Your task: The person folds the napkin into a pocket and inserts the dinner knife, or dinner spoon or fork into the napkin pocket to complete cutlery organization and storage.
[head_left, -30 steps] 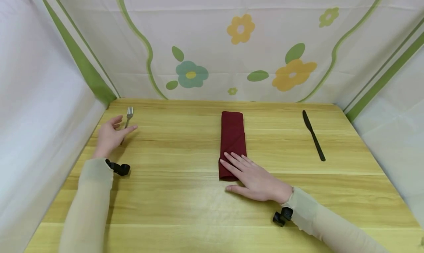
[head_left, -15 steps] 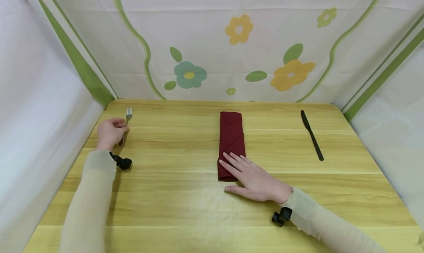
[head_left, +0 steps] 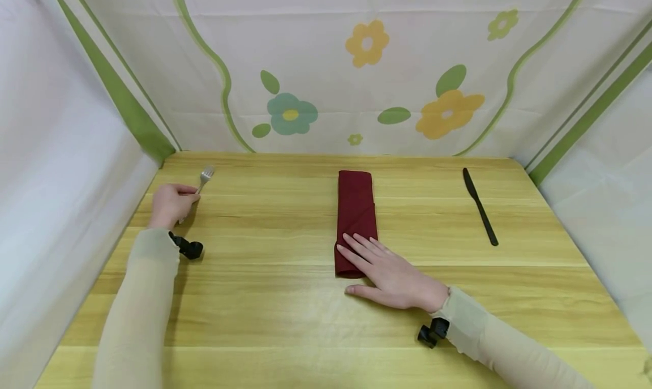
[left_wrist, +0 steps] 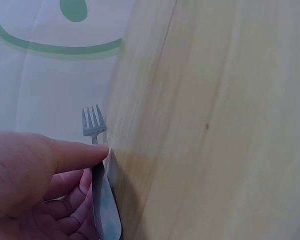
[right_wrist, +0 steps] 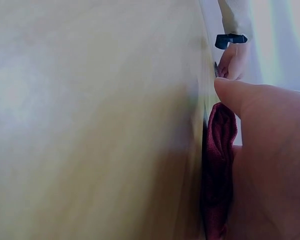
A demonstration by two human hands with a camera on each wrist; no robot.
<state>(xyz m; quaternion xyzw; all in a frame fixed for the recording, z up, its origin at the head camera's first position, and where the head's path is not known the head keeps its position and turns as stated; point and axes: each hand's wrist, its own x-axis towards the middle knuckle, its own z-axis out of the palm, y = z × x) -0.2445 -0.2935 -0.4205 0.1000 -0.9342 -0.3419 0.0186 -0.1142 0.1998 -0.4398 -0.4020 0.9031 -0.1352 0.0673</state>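
At the table's far left, my left hand (head_left: 172,204) pinches a silver fork (head_left: 206,175) between thumb and fingers. In the left wrist view the fork (left_wrist: 94,131) has its tines pointing away from the hand, and its broad handle end hangs below the thumb. My right hand (head_left: 394,277) rests with straight fingers on the near end of a folded dark red cloth napkin (head_left: 355,199), its thumb off to the side on the table. The right wrist view shows the napkin's layered edge (right_wrist: 220,150) under that hand.
A black table knife (head_left: 480,206) lies on the right side of the wooden table (head_left: 265,321). White cloth (head_left: 326,66) with printed flowers stands behind the table, and more white cloth borders it left and right.
My left thumb and fingers have closed on the fork. The fork has since tilted, its tines swinging to the right. My right hand has stayed on the napkin.
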